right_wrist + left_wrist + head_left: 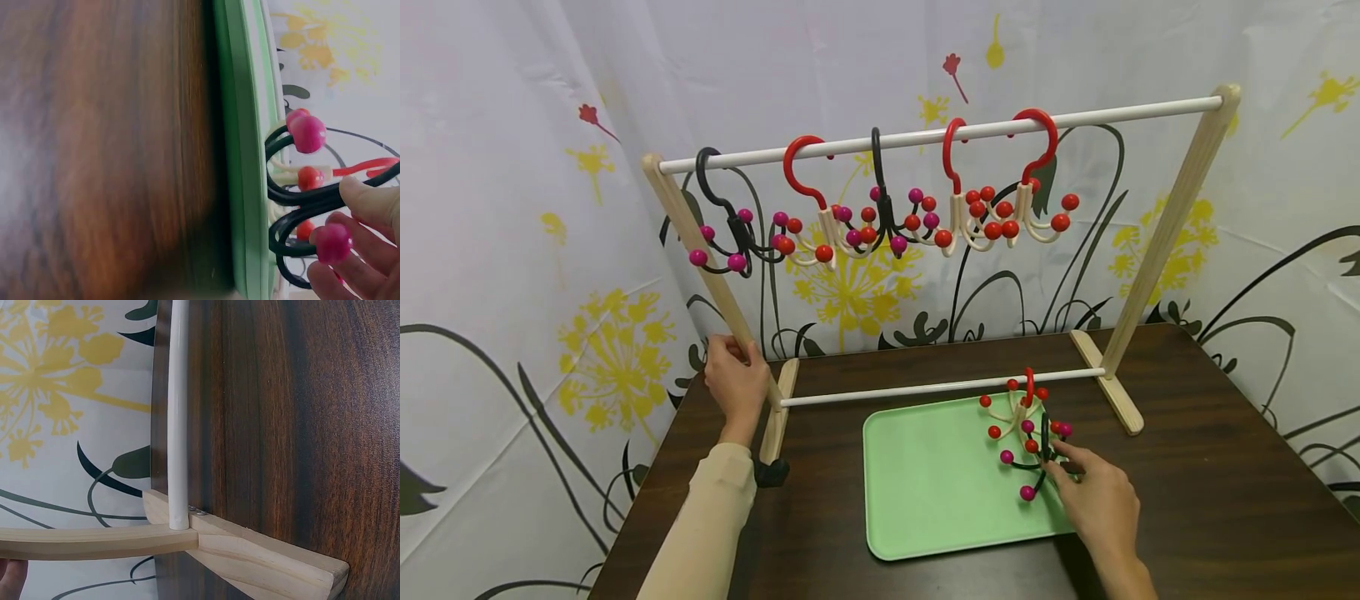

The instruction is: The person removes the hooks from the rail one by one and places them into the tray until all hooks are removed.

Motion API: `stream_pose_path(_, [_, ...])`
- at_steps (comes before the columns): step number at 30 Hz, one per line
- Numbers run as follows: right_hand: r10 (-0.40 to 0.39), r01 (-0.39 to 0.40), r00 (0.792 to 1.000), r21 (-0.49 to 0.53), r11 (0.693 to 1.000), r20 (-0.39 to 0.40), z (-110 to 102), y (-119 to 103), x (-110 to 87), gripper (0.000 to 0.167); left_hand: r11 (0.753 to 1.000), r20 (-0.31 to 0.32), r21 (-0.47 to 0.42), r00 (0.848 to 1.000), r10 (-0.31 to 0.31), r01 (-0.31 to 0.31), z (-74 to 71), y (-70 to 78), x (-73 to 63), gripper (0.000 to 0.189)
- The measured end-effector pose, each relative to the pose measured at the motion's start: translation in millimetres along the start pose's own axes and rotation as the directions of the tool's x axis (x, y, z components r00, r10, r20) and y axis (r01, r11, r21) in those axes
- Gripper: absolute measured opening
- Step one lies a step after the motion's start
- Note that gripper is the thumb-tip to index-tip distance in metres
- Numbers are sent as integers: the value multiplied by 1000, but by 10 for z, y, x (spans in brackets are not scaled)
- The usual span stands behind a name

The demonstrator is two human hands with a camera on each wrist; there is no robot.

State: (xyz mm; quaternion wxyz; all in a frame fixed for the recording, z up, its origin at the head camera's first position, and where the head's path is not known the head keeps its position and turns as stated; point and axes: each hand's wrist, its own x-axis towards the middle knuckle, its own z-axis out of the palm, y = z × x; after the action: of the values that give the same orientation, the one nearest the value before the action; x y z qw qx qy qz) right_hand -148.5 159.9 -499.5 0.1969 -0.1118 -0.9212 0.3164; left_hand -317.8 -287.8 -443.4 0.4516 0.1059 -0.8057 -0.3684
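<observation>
My right hand (1097,496) pinches a black multi-prong hook (1045,450) tipped with magenta balls, over the right side of the green tray (940,483). Thumb and fingers meet on its black stem (312,197) in the right wrist view. Right behind it on the tray is a cream hook (1021,412) with a red top and red balls, partly covered by the black one. At the rack's left side, my left hand (736,383) grips the wooden post (718,287) low down; only fingertips (12,578) show in the left wrist view.
From the rack's white top bar (917,140) hang several black and cream-and-red hooks, bunched left to centre-right. A lower white bar (925,390) runs behind the tray, between wooden feet (1108,383). The dark table (1217,467) meets a patterned curtain (1262,208) at the back.
</observation>
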Motion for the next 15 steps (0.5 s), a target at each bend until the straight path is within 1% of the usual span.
stream_pose_path(2, [5, -5, 1000, 9, 1000, 10, -27, 20, -13, 34, 1000, 0, 1, 1000, 1, -1, 6, -3, 0, 20])
stream_pose_path(5, [21, -22, 999, 25, 999, 45, -88, 34, -26, 33, 1000, 1, 3, 1000, -2, 2, 9, -8, -2, 20])
stream_pose_path(9, [28, -29, 999, 32, 999, 44, -221, 21, -12, 31, 1000, 1, 2, 1000, -8, 8, 5, -1, -6, 21])
stream_pose_path(12, [10, -10, 1000, 44, 999, -9, -361, -2, 48, 27, 1000, -2, -1, 1000, -6, 6, 2, 9, -6, 21])
stream_pose_path(15, [-38, 44, 996, 78, 996, -85, -535, -56, 164, 25, 1000, -4, -2, 1000, -2, 2, 6, 12, -8, 21])
